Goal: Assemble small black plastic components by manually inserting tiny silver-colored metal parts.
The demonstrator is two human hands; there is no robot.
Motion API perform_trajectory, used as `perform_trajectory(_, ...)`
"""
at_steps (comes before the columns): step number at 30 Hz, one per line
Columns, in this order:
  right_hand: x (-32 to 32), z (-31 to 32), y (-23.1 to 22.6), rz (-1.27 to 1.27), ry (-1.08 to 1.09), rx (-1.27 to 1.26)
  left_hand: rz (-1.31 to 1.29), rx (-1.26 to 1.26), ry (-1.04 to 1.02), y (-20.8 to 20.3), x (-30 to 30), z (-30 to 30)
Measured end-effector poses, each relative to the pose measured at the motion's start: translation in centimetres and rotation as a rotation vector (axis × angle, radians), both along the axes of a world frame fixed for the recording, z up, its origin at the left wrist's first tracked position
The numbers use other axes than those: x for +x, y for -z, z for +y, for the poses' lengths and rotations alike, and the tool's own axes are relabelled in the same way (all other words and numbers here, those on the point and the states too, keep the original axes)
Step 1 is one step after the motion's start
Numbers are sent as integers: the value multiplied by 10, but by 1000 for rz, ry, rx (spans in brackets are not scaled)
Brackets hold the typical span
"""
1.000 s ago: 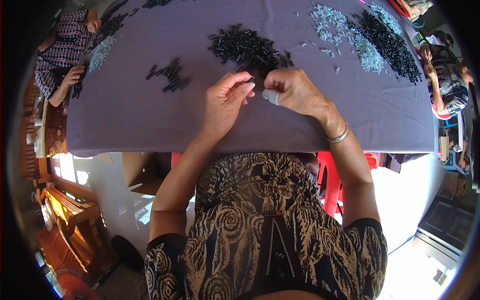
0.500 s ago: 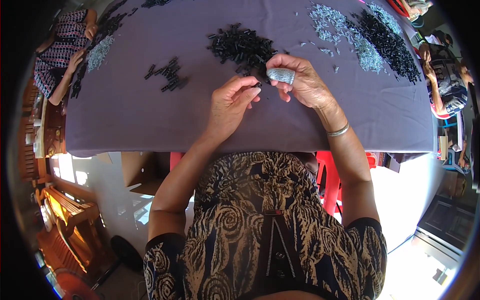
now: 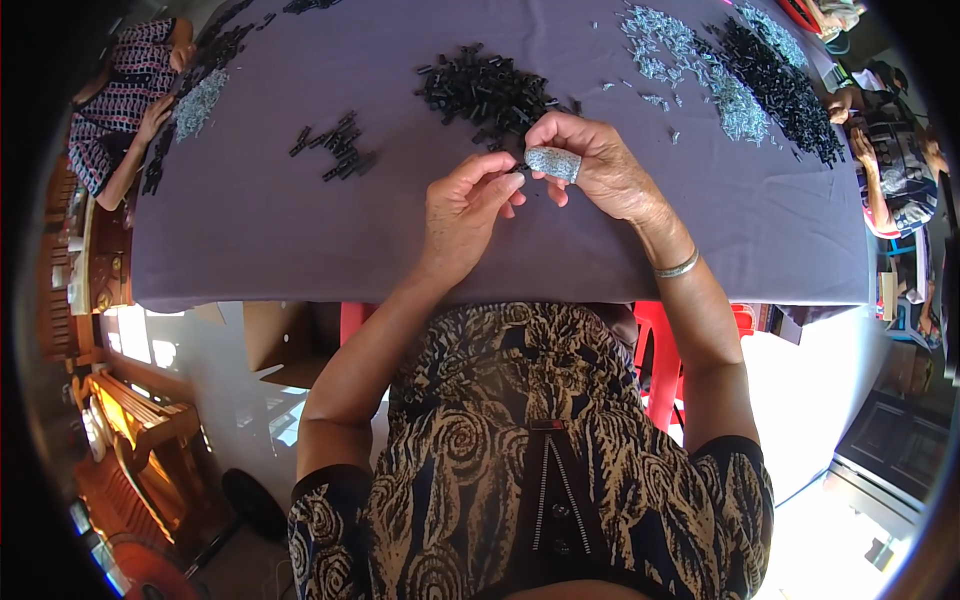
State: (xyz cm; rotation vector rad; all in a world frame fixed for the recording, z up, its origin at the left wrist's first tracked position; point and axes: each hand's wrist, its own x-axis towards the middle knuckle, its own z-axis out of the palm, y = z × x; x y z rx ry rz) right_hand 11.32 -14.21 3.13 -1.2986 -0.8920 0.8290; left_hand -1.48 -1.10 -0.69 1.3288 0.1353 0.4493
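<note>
Above the near part of the cloth-covered table, my two hands nearly meet at the fingertips. My left hand (image 3: 462,208) pinches a small black tube-like piece (image 3: 519,168) between thumb and fingers. My right hand (image 3: 608,172) is closed in a pinch beside that piece, its thumb covered by a grey finger cover (image 3: 553,163). Whatever its fingertips hold is hidden behind the thumb. Just beyond my hands lies a heap of black tube-like pieces (image 3: 478,92). To the left, a smaller group of the same pieces (image 3: 340,150) is scattered on the cloth.
A purple-grey cloth (image 3: 260,240) covers the table. Clear small pieces (image 3: 740,108) lie at the far right beside a long black heap (image 3: 780,90). More clear pieces (image 3: 200,105) are at the far left. A person (image 3: 125,90) sits left, another person (image 3: 890,150) right.
My right hand has shifted slightly left, bringing its covered thumb up against the fingertips of my left hand. The left hand has barely moved and keeps its pinch.
</note>
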Motion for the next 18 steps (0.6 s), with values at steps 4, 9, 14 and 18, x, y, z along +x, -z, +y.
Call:
perform_trajectory(4,-4,3,4,-21,29,11,-15,-3,-5,3,0,-2)
perform_trajectory(9,-6,4,4,-85,57,-26,-62,90,-32,4,-1,-4)
perform_trajectory(14,-15,9,7,-130,139,-24,-39,32,-64,2,-2,-8)
perform_trajectory(18,-21,14,10,-166,194,-34,-1,35,-101,3,0,-7)
